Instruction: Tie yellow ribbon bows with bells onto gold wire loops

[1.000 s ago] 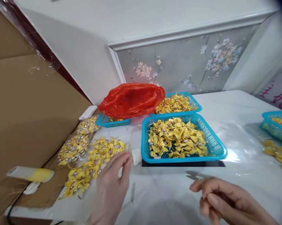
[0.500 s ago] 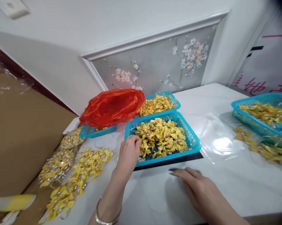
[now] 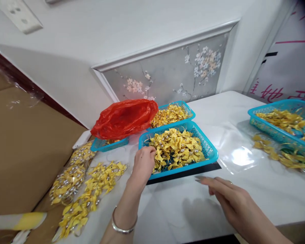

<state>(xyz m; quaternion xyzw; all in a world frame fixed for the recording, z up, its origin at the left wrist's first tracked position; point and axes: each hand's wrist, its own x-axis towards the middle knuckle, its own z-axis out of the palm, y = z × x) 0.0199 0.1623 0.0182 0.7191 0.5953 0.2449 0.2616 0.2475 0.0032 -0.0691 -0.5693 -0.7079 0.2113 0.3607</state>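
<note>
My left hand (image 3: 144, 163) is at the near left side of a blue plastic basket (image 3: 212, 153) heaped with yellow ribbon flowers (image 3: 177, 147) that have pearl-like beads. Its fingers are curled closed against the flowers at the left of the heap, and whatever they pinch is hidden. A silver bangle (image 3: 124, 229) circles the left wrist. In front of the basket, to the right, my right hand (image 3: 230, 196) hovers over the white table (image 3: 167, 210). Its fingers are stretched out and hold nothing visible.
Left of the basket lie loose yellow flowers (image 3: 91, 193) and a clear bag of beaded flowers (image 3: 69, 178). A red plastic bag (image 3: 124, 118) covers part of another basket (image 3: 109, 145). Behind is a filled basket (image 3: 190, 112); at right, another basket (image 3: 259, 123) and clear plastic (image 3: 240, 157).
My right hand has moved right and lifted away from the basket's front. My left hand stays at the basket's left side. The view has shifted slightly.
</note>
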